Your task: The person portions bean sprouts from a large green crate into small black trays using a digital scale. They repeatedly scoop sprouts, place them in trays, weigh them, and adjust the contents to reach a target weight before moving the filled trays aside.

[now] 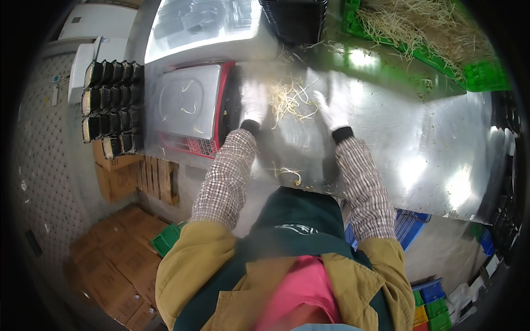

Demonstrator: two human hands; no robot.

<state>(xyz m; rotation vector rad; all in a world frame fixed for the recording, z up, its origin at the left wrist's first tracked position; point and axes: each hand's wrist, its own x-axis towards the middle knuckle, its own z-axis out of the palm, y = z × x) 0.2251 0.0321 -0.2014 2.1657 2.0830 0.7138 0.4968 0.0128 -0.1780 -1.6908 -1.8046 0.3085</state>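
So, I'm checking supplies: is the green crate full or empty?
Far from empty: the green crate holds heaped sprouts reaching its near rim.

brown cardboard boxes (113,259) near a wooden pallet (157,179), a blue perforated crate (414,227) at lower right

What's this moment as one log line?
white-gloved left hand: blurred, left of pale stringy sprouts | white-gloved right hand: open, right of them | surface: shiny metal table
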